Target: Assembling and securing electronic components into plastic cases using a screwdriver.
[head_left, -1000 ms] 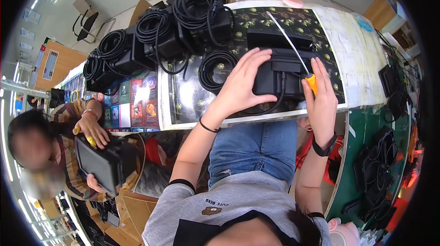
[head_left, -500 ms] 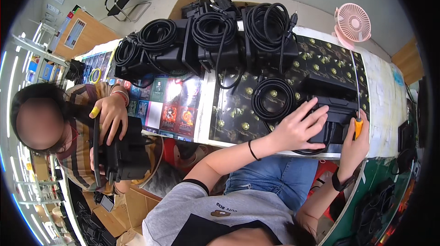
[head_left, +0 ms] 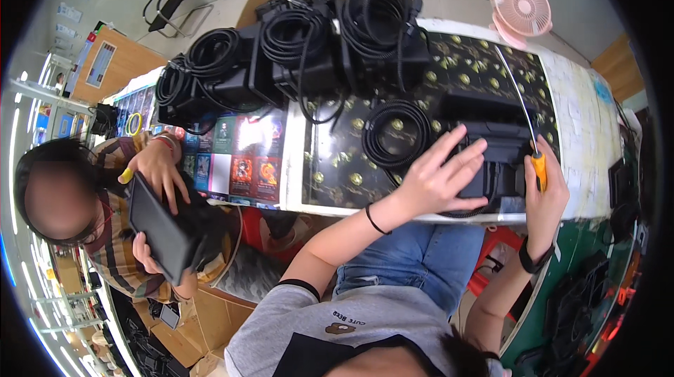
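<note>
**Screwdriver poised over black unit at crowded desk**

A person seated at a desk (head_left: pixel 330 198) presses the left hand (head_left: pixel 439 180), fingers spread flat and gripping nothing, onto a black box-shaped unit (head_left: pixel 495 159) lying near the desk's front edge. The right hand (head_left: pixel 544 198) is clenched around the orange handle of a long-shafted screwdriver (head_left: pixel 526 124), whose thin shaft points away up the desk and stands clear of the unit's top.

Judging by the scene, the work on this unit looks under way rather than finished: the tool is in hand but its tip is not on the unit. Behind it a row of similar black units with coiled cables (head_left: pixel 295 47) is stacked along the far edge, and one loose cable coil (head_left: pixel 397 131) lies just beside the left hand; whether those units are finished or waiting cannot be told.

Open room is scarce. The unit sits close to the front edge, the coil hems it in on the left, and the stacked units close off the back. The freest stretch is the patterned surface to the right, toward a pink fan (head_left: pixel 519 8). To the left, a co-worker (head_left: pixel 105 215) handles another black unit (head_left: pixel 161 226), well apart.
</note>
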`<state>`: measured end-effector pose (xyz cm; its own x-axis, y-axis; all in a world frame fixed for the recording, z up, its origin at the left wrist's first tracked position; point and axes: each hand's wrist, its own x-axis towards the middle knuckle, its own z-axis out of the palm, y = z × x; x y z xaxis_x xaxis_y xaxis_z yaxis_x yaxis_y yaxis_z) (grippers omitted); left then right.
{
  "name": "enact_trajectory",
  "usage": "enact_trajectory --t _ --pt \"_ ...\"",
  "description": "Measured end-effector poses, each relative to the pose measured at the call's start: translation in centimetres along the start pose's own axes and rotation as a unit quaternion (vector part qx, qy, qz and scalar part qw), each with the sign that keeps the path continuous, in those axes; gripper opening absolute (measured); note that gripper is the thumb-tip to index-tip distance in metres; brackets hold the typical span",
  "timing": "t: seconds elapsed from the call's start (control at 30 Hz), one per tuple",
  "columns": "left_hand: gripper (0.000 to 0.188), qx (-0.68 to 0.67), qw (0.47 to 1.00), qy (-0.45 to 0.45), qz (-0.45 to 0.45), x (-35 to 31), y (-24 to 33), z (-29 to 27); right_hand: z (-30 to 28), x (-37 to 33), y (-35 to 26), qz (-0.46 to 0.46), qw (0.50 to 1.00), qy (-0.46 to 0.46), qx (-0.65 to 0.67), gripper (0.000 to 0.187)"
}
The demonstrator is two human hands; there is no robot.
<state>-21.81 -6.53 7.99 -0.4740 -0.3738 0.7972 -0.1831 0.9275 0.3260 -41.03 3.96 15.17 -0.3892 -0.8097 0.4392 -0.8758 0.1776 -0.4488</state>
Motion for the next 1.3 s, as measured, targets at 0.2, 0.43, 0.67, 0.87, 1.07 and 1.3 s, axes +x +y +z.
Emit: enact_trajectory --t 0.2,0.43,0.67,0.87,1.07,1.3 --pt "0.061 0.006 1.000 -0.008 -0.016 -0.3 0.0 0.5 -1.7 -0.1 0.6 -0.041 0.995 -0.084 0.039 0.043" --pt "0.060 0.027 0.999 -0.032 -0.001 0.2 -0.7 0.3 -2.2 -1.2 1.6 -0.048 0.989 -0.104 0.090 0.047" --pt "0.057 0.025 0.998 -0.039 0.034 0.8 -1.4 -0.1 -2.6 -1.6 1.8 -0.050 0.984 -0.127 0.111 0.049" --pt "0.057 0.029 0.998 -0.032 0.041 0.6 -1.6 -0.2 -2.2 -2.3 0.9 -0.049 0.991 -0.104 0.063 0.049" --pt "0.062 0.023 0.998 -0.037 0.047 0.7 -1.6 -0.3 -2.0 -2.4 1.1 -0.067 0.994 -0.086 0.025 0.049" --pt "0.061 0.010 0.999 -0.036 0.035 0.7 -1.4 -0.1 -2.2 -2.3 1.7 -0.093 0.990 -0.100 0.034 0.049"
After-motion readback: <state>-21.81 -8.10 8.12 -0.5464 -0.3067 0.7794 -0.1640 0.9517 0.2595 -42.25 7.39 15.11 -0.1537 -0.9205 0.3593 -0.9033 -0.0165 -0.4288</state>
